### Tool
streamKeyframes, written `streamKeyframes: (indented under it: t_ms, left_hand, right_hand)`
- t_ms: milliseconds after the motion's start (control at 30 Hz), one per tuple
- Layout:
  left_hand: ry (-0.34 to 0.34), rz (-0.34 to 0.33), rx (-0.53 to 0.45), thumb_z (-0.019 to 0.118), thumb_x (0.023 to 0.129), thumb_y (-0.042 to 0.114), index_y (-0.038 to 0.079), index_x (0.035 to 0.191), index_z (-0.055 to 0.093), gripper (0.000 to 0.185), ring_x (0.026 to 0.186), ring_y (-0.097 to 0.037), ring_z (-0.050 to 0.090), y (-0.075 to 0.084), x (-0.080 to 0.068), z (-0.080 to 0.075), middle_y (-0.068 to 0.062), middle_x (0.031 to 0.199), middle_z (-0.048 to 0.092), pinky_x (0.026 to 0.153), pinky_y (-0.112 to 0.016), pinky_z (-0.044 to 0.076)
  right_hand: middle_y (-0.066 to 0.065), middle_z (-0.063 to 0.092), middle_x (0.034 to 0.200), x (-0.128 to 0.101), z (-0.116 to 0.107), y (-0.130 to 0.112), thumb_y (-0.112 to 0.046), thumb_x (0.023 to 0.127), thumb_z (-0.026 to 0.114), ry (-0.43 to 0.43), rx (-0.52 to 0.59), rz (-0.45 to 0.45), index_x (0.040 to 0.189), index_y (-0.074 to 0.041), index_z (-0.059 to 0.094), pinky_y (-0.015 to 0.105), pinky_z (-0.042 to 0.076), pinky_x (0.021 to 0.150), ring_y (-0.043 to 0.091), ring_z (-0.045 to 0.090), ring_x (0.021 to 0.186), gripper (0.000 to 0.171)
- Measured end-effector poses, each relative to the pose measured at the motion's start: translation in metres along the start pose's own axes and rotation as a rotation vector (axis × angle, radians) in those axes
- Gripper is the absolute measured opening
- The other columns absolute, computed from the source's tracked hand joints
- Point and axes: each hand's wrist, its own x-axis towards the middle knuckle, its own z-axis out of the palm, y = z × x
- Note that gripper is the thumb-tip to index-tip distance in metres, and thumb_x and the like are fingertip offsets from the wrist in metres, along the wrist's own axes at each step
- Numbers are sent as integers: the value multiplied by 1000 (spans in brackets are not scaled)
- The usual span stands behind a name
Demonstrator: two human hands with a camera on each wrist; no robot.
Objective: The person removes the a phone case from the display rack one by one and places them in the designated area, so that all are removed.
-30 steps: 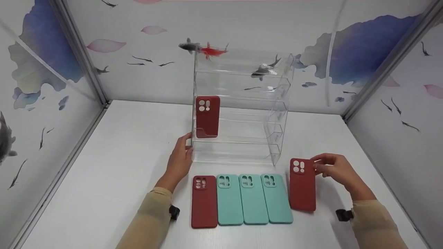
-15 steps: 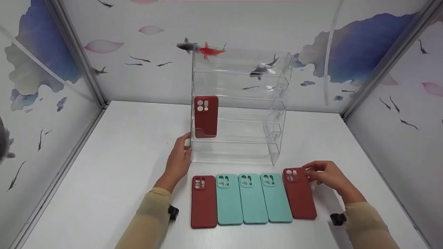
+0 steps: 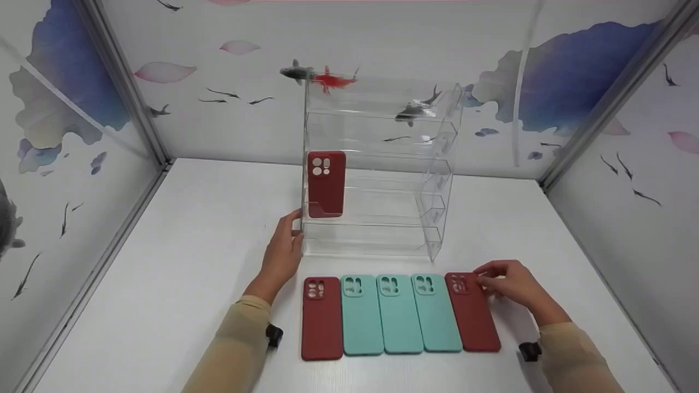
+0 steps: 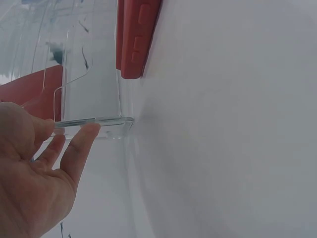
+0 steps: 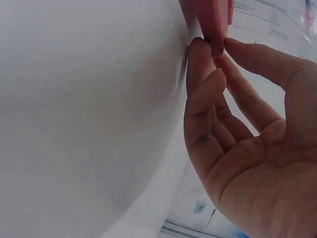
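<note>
A red phone case [image 3: 473, 319] lies at the right end of a row on the table, its upper right corner pinched between thumb and fingers of my right hand [image 3: 510, 284]. In the right wrist view, the red case's edge [image 5: 214, 25] shows between the thumb and fingertips. My left hand [image 3: 283, 248] holds the lower left side of a clear acrylic display rack [image 3: 377, 240]; its thumb and fingers [image 4: 81, 148] are at the side panel's edge in the left wrist view. Another red phone case [image 3: 327, 188] leans upright on a rack tier at the left.
In front of the rack, the row runs from a red case [image 3: 322, 327] at left through mint-green cases [image 3: 363, 322] to the held red one. White walls [image 3: 218, 131] with fish and petal prints enclose the white table [image 3: 207, 218] at the back and sides.
My right hand has brought the red case left and down toward me, from tilted up to lying flat beside the last green case. The left hand stays on the rack.
</note>
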Motion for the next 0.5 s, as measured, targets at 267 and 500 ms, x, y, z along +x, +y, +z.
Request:
streamKeyframes:
  t_ms: [267,500]
  left_hand:
    - [3,-13,-3,48,109,12,21,159,31,53,136,-25,56,1,-1,-1,-1,161,40,114,-45,50]
    - [-1,-3,-17,48,109,12,20,159,31,53,134,-25,57,1,-1,-2,-2,161,40,112,-44,52]
  right_hand:
    - [16,74,107,2,-3,-14,-25,96,75,23,-91,-36,119,-2,73,31,60,67,19,71,77,33]
    - [11,74,103,0,2,-54,-24,97,72,46,-134,-137,117,-5,75,28,59,66,24,72,81,27]
